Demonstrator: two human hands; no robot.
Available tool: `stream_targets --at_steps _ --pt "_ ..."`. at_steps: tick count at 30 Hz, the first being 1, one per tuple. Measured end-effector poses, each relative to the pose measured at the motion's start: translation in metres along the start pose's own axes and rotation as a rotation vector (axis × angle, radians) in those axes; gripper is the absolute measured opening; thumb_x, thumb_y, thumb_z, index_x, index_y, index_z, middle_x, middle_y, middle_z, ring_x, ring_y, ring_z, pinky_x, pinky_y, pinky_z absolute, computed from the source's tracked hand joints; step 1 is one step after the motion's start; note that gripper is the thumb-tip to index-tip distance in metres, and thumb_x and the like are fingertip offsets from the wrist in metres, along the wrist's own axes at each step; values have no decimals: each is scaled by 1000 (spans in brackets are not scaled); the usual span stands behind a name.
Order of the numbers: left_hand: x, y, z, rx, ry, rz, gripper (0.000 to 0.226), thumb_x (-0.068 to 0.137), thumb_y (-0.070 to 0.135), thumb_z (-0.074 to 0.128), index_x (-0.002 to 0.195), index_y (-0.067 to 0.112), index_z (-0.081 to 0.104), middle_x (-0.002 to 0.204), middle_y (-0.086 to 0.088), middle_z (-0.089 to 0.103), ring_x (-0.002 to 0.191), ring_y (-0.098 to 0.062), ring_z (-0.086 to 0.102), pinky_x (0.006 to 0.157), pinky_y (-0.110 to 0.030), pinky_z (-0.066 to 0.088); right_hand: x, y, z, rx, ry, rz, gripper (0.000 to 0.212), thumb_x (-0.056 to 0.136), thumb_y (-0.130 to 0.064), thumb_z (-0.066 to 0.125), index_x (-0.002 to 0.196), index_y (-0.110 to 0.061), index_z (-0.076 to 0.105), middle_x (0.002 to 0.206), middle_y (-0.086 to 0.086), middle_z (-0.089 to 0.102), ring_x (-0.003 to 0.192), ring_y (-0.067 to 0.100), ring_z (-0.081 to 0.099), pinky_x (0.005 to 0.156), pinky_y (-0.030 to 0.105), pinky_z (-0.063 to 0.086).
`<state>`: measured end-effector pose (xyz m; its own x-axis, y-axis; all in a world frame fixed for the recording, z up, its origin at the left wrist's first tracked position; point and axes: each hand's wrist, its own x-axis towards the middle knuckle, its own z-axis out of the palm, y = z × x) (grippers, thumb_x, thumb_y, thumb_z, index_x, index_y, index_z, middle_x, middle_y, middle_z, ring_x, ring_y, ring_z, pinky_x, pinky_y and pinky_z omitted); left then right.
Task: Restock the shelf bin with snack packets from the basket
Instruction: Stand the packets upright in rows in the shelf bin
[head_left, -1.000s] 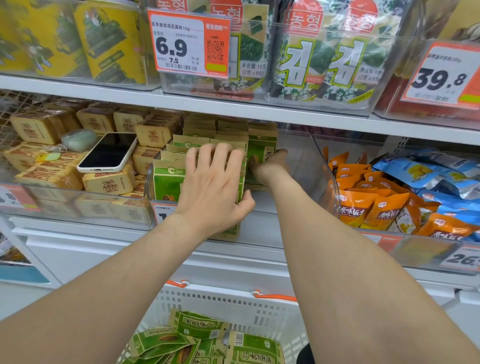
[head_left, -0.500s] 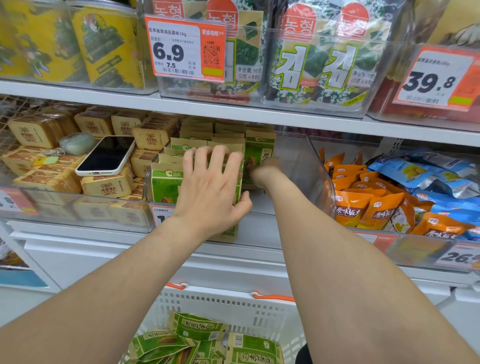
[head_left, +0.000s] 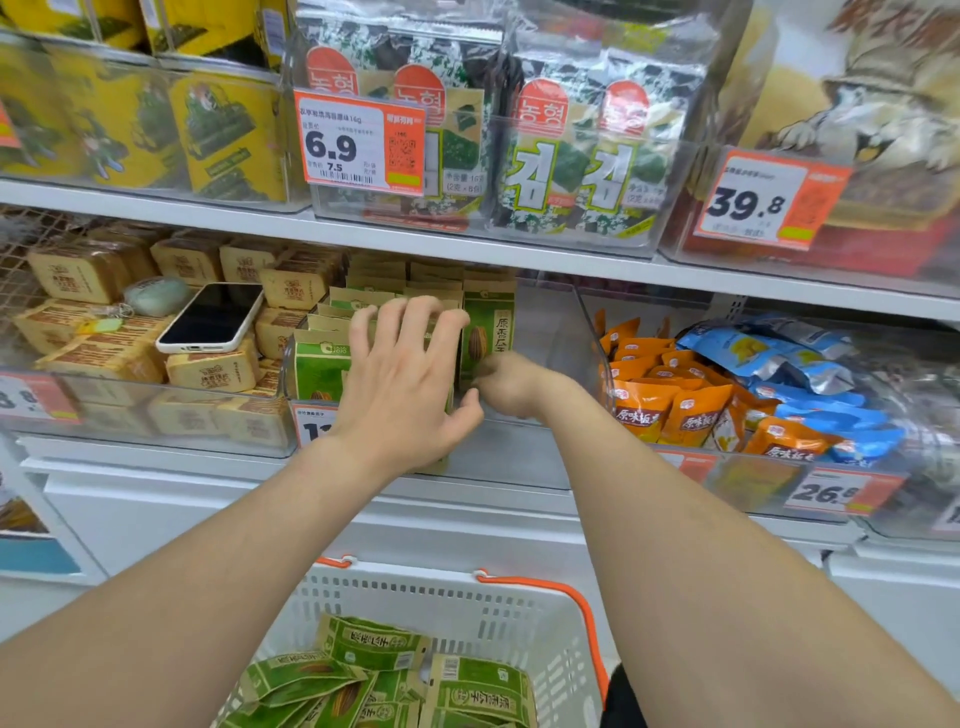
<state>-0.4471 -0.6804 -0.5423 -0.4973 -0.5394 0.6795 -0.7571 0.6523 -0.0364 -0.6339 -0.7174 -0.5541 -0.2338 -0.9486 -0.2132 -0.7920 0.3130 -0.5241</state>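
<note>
Upright green snack packets (head_left: 318, 364) fill the left part of a clear shelf bin (head_left: 586, 332) on the middle shelf. My left hand (head_left: 405, 384) lies over their tops with fingers spread and straight, the thumb out to the right. My right hand (head_left: 511, 387) is curled at the foot of the rightmost green packet (head_left: 488, 332), which stands upright with its front showing. Its fingertips are hidden. The right part of the bin holds no packets. Below, a white basket (head_left: 415, 579) with orange handles holds several loose green packets (head_left: 374, 644).
A phone (head_left: 210, 317) lies on tan packets (head_left: 78, 270) in the bin to the left. Orange packets (head_left: 675, 410) and blue packets (head_left: 769, 358) fill the bin to the right. The upper shelf edge (head_left: 467, 249) hangs low over the bins.
My right hand has drawn back from deep in the bin toward its front and curled at the packet's foot. My left hand stays on the packet tops.
</note>
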Motion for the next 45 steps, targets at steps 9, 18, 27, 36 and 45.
stream_targets --at_steps 9,18,27,36,45 --pt "-31 12 -22 -134 -192 122 27 85 46 47 77 21 55 72 2 56 70 -27 56 64 -39 50 -92 -18 -3 -286 407 -271 28 90 -8 50 111 -13 68 109 14 68 94 38 65 82 49 59" --pt "-115 18 -4 114 -929 248 29 100 40 49 110 21 68 108 -7 70 96 -34 67 72 -36 50 -179 19 69 -595 248 -356 16 94 -16 51 106 -16 62 99 11 67 90 39 65 65 37 39" --pt "-221 66 26 243 -1276 550 36 108 37 42 129 17 63 121 -6 67 104 -27 62 108 -48 41 -213 104 172 -561 -159 -166 26 93 -9 52 112 -17 66 114 11 68 93 31 64 73 37 50" --pt "-290 74 46 67 -1527 605 58 107 18 43 162 28 27 127 -11 66 91 -31 66 77 -45 57 -235 155 230 -428 -619 108 35 95 0 51 128 -10 61 122 12 62 99 29 62 83 37 53" --pt "-284 82 59 68 -1534 644 56 103 8 50 155 21 37 122 -9 65 85 -27 57 74 -42 54 -241 142 253 -473 -1030 136 61 98 -9 44 158 -22 40 149 14 50 99 27 56 93 45 52"
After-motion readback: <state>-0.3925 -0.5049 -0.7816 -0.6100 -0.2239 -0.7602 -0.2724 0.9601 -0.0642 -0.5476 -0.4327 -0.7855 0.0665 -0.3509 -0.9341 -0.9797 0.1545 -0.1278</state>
